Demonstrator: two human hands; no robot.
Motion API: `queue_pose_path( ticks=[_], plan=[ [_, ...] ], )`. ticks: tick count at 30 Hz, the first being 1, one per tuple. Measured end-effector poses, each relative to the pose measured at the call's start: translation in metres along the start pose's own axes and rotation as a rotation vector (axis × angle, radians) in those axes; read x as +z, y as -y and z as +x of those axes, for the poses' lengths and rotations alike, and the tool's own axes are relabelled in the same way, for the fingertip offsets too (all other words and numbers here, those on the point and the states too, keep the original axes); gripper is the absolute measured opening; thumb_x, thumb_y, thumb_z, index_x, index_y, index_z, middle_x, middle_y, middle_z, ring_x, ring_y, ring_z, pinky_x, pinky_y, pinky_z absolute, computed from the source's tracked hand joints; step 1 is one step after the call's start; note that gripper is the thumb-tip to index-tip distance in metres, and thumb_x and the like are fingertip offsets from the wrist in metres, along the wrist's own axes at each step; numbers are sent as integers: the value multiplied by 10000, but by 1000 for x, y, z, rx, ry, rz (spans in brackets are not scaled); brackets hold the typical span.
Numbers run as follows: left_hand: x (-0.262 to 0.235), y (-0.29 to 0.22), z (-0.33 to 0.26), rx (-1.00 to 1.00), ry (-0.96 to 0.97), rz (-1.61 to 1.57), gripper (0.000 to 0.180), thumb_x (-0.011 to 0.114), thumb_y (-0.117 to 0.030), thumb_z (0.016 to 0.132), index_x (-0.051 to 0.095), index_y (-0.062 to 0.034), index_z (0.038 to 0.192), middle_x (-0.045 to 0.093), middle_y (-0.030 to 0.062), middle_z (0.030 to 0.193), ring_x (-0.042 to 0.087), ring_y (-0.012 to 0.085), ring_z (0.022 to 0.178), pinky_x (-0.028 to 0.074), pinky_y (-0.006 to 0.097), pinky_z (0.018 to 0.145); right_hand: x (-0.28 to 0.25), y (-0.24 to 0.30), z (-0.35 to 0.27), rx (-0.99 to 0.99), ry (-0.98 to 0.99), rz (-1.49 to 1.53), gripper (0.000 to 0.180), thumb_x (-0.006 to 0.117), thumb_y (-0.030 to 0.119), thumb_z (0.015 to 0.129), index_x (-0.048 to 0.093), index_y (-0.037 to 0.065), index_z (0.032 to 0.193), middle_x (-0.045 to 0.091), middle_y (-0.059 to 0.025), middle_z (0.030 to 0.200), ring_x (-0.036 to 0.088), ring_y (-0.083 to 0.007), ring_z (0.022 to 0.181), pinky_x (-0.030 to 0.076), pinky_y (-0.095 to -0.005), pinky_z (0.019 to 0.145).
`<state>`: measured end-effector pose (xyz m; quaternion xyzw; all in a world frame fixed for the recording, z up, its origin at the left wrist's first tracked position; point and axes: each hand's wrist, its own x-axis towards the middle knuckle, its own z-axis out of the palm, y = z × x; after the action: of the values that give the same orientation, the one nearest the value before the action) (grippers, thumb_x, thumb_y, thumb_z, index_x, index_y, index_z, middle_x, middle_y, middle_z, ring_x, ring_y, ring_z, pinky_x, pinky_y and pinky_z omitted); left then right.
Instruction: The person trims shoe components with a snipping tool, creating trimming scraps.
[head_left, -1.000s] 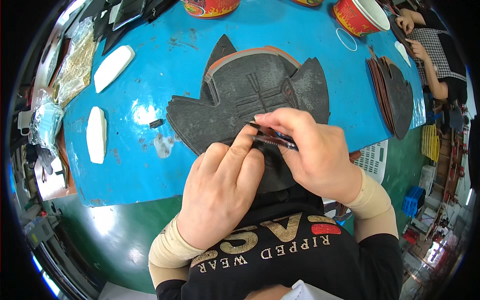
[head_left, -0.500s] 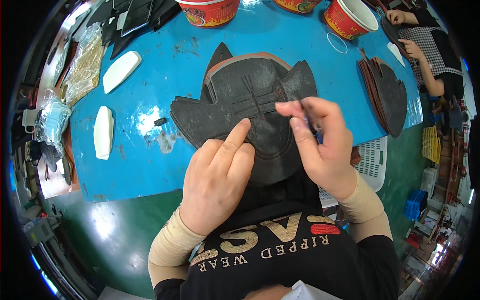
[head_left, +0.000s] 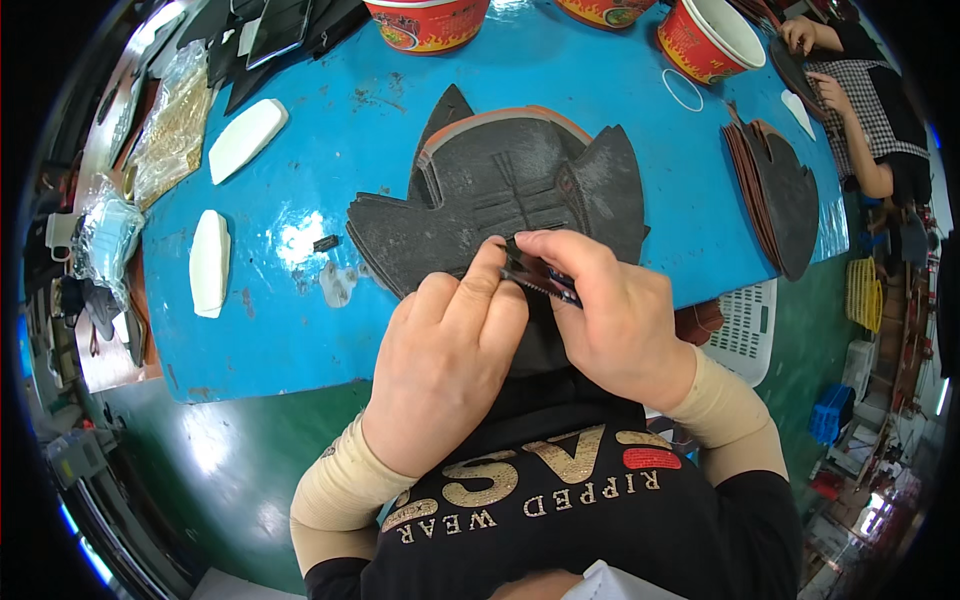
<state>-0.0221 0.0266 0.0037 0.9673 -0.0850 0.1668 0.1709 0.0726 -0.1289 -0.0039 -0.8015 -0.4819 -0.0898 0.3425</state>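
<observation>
A stack of dark leather shoe uppers (head_left: pixel 490 190) with brownish-orange edging lies in front of me, its near part over the table's edge. The top upper carries stitched straps and loose threads. On its lower part, my left hand (head_left: pixel 445 350) presses with the index finger stretched out and the other fingers half bent; its thumb is hidden. Close to that fingertip, my right hand (head_left: pixel 620 315) is closed around a small dark tool (head_left: pixel 540 277) that resembles thread snips. The tool's tip meets the leather beside the left index finger.
Two white shaped pieces (head_left: pixel 209 264) lie on the blue table (head_left: pixel 270 350) at left. Red paper tubs (head_left: pixel 708 40) stand along the back. More stacked uppers (head_left: pixel 785 200) sit at right, near a co-worker's hands (head_left: pixel 830 92). Below the right edge is a white basket (head_left: pixel 745 325).
My right hand has come down and left with the small tool, from beside the upper to my left index fingertip. My left hand has shifted slightly right.
</observation>
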Motion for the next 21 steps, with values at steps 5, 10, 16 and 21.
queue_pose_path(
  ticks=[5,10,16,21],
  plan=[
    [-4,3,1,18,55,2,193,579,-56,739,568,-32,931,610,161,1161,497,195,698,460,303,628,-8,10,5,72,138,-52,441,640,-90,722,524,-11,1140,680,-126,995,695,-256,771,557,-307,638],
    [-3,2,1,1,-53,-126,224,654,66,697,572,9,897,634,167,1092,543,257,704,472,327,644,-5,4,2,36,103,-48,332,589,-52,785,527,-3,1108,687,-119,919,667,-193,634,531,-295,565],
    [-5,-7,-19,-192,-326,-453,122,641,77,793,633,14,898,653,158,1047,610,210,840,480,276,767,-25,15,-15,522,-211,779,151,576,-13,903,531,-3,1046,688,-103,974,648,-124,877,509,-252,774],
    [-10,-33,-24,-501,-242,-1199,114,637,6,868,645,20,981,652,73,912,593,121,840,470,248,737,-19,45,-26,399,-106,890,285,741,2,797,567,33,1020,679,-40,887,635,-66,822,497,-212,665]
  ],
)
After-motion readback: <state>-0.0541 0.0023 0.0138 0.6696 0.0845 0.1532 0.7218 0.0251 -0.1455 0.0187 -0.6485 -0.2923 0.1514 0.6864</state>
